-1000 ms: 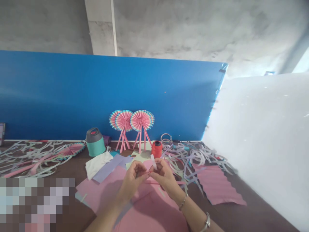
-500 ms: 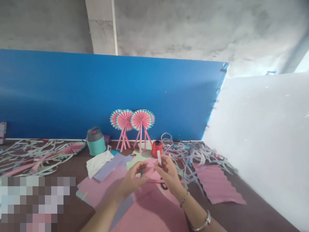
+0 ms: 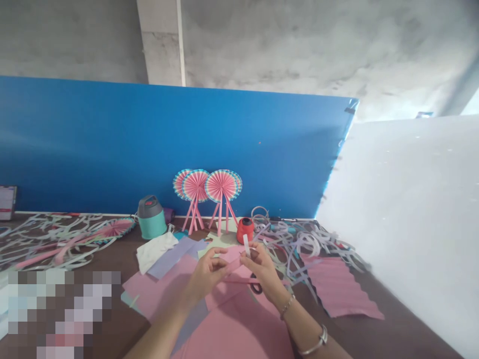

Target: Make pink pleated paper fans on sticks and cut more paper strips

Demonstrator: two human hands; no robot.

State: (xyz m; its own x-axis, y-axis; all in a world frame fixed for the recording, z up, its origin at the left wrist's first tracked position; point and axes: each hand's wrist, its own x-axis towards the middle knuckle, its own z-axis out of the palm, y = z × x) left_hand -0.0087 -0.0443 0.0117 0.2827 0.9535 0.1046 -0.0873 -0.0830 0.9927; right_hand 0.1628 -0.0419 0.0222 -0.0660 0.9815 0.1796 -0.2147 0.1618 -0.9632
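1. Far left, tangled pale ribbon-like strips [image 3: 80, 215] lie near a teal, grey-lidded container [image 3: 152, 224].
2. The left hand [image 3: 205, 274] is curled above overlapping flat pink sheets [image 3: 239, 329]; I cannot tell whether its fingertips pinch anything.
3. A narrow white strip [image 3: 246, 244] stands up from the right hand [image 3: 265, 269], pinched between thumb and fingers. A loose pinch could let it slip; too firm could crease it.
4. Right of that hand lie looped pale strips [image 3: 309, 244] and a rippled pink sheet [image 3: 342, 286]; a sideways wrist could snag its silvery bracelet [image 3: 288, 306] in the loops.
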